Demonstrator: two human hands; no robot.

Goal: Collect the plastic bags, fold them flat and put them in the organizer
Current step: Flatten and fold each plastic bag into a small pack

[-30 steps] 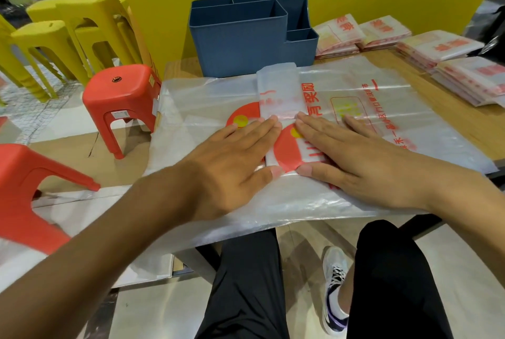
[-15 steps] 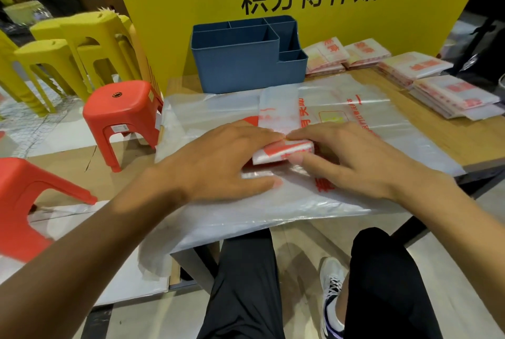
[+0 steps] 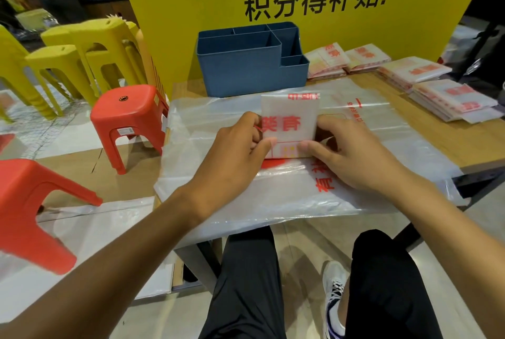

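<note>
Both hands pinch one small folded white plastic bag with red print (image 3: 289,122) by its near corners, thumbs on top: the left hand (image 3: 235,153) at its left edge, the right hand (image 3: 347,155) at its right edge. It sits on clear unfolded plastic bags (image 3: 273,196) overhanging the wooden table (image 3: 481,144) edge. Beyond, the blue plastic compartmented organizer (image 3: 251,71) stands near, with open bag surface between. Folded bag stacks (image 3: 448,92) lie right.
</note>
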